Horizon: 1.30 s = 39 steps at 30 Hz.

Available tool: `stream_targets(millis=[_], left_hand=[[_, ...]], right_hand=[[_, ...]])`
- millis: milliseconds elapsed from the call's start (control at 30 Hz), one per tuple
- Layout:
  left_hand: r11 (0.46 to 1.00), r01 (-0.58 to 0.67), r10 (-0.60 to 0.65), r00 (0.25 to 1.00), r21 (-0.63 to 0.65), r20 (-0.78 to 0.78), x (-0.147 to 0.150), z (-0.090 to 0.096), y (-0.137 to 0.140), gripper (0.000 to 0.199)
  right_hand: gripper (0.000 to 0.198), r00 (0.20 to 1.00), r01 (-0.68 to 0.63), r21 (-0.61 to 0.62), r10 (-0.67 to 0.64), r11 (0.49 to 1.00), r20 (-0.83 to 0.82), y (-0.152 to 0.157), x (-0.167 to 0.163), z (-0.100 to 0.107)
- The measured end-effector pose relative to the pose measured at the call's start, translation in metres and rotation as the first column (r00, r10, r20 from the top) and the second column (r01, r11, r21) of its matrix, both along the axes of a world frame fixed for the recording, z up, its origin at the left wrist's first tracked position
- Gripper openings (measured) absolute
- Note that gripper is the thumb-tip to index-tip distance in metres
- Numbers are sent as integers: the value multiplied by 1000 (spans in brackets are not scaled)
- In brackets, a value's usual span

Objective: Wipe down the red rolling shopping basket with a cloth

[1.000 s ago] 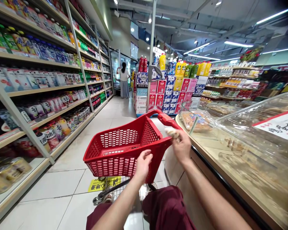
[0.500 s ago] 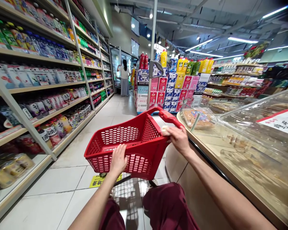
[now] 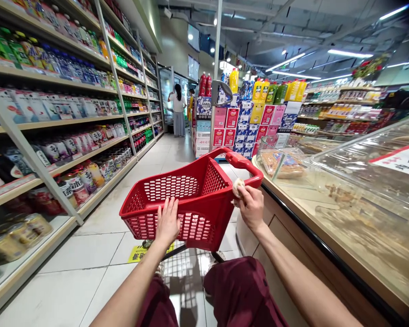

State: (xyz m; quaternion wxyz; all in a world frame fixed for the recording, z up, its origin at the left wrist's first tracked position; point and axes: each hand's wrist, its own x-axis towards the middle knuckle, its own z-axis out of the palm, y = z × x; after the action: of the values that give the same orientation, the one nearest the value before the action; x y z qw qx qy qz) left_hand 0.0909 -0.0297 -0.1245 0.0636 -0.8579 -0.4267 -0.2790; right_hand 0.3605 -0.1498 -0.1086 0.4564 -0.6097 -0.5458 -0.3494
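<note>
A red plastic shopping cart with a holed basket stands in front of me. My left hand lies on its near rim and side, fingers stretched out and pointing away from me. A crumpled off-white cloth is pinched in my right hand, beside the near end of the red push handle. The cloth is against the handle's lower corner or very near it; the exact contact is hidden. Inside the basket I see only the red holed walls and part of the bottom.
Drink shelves line the left side. A clear-covered food counter runs close along the right. Stacked drink cartons stand ahead beyond the cart. A person stands by a fridge further back. A yellow floor sticker lies below the cart.
My right hand has come down and slightly towards me from the handle's end, so the cloth shows more fully. My left hand stays on the rim, almost unmoved.
</note>
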Motion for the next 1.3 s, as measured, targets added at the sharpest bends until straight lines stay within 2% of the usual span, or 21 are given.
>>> stream_targets(millis=[67, 167, 200, 267, 333, 400, 500, 567, 633, 700, 767, 867, 933, 1000, 1167, 1300], left_hand=[[1000, -12, 12, 1000, 10, -2, -4, -4, -5, 62], [1000, -29, 29, 999, 6, -19, -18, -8, -9, 62], [999, -53, 53, 998, 3, -15, -23, -9, -9, 62], [994, -109, 109, 994, -6, 5, -33, -9, -9, 60], [990, -143, 144, 989, -17, 17, -40, -9, -10, 59], [987, -157, 157, 987, -27, 24, -46, -11, -11, 57], [984, -174, 176, 983, -42, 51, -60, -19, -12, 54], [976, -210, 215, 973, -63, 85, -73, -27, -12, 53], [956, -277, 287, 950, -94, 122, -87, -34, -11, 52], [931, -344, 360, 921, -122, 150, -100, -39, -8, 51], [916, -377, 397, 903, -138, 164, -113, -43, -7, 52], [915, -378, 398, 903, -143, 161, -133, -50, -6, 54], [913, -379, 400, 903, -148, 154, -147, -55, -6, 53], [903, -400, 423, 891, -158, 162, -160, -58, -6, 50], [899, -405, 433, 879, -167, 197, -171, -54, -4, 49], [913, -370, 400, 897, -172, 189, -168, -51, -8, 48]], right_hand=[[30, 995, -64, -96, 71, 993, 66, 1, -2, -5], [26, 949, -192, -285, 252, 939, 189, 0, -14, -20], [25, 947, -189, -278, 249, 942, 201, 1, -17, -20], [24, 976, -113, -161, 140, 980, 166, 7, -21, -11], [22, 991, -43, -73, 51, 996, 122, 14, -23, -1], [21, 982, -70, -137, 92, 988, 165, 19, -28, -1], [23, 928, -154, -335, 252, 930, 273, 19, -46, -21], [23, 905, -198, -385, 319, 901, 280, 22, -67, -29], [21, 901, -266, -363, 364, 893, 235, 34, -94, -23], [22, 897, -330, -322, 401, 887, 184, 54, -125, -9], [23, 883, -360, -332, 433, 872, 179, 79, -155, -1], [22, 822, -338, -465, 497, 819, 278, 106, -191, -11], [19, 735, -314, -574, 577, 756, 358, 116, -210, -22], [21, 658, -324, -618, 640, 717, 397, 123, -227, -24], [25, 688, -337, -584, 617, 738, 383, 140, -263, -12], [18, 621, -290, -686, 677, 667, 396, 133, -264, -34]])
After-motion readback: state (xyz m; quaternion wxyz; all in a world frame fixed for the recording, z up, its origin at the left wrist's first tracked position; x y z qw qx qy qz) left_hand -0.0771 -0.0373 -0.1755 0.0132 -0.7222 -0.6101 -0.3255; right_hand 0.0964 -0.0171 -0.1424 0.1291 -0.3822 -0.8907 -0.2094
